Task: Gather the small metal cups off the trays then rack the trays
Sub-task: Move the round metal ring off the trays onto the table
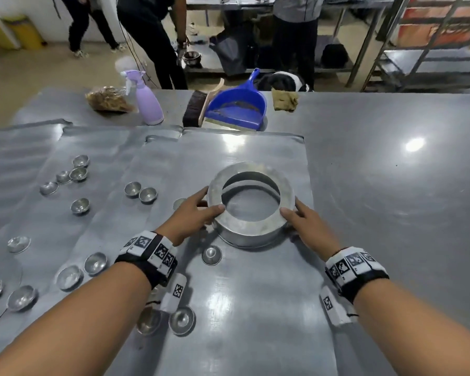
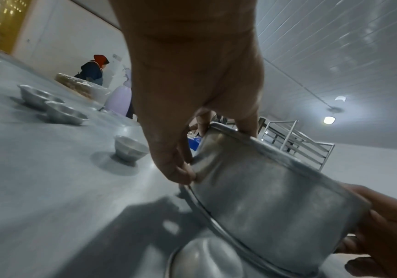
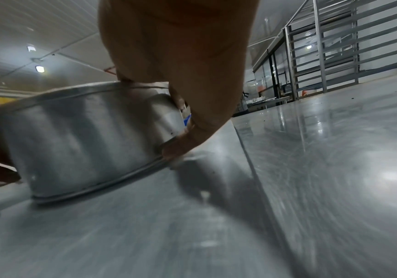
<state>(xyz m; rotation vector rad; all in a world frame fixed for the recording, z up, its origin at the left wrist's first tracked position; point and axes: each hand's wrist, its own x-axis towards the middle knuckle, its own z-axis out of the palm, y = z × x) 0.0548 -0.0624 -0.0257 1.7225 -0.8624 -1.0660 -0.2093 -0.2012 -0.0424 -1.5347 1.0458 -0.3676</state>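
A wide metal ring pan [image 1: 251,223] with an open centre stands on the front tray [image 1: 255,294]. My left hand [image 1: 193,213] grips its left side, thumb on the top rim and fingers round the wall [image 2: 263,197]. My right hand [image 1: 307,223] grips the right side the same way [image 3: 85,141]. Several small metal cups lie scattered on the trays: a pair [image 1: 140,192] left of the ring, one [image 1: 211,255] just in front of it, and others near my left forearm [image 1: 181,320]. More cups sit on the left trays [image 1: 38,218].
Along the table's far edge lie a purple spray bottle [image 1: 148,104], a brush [image 1: 194,108], a blue dustpan [image 1: 238,105], a cloth [image 1: 285,100] and a bag [image 1: 109,99]. People stand behind. A metal rack [image 1: 432,50] is at back right. Bare steel tabletop [image 1: 391,213] lies right.
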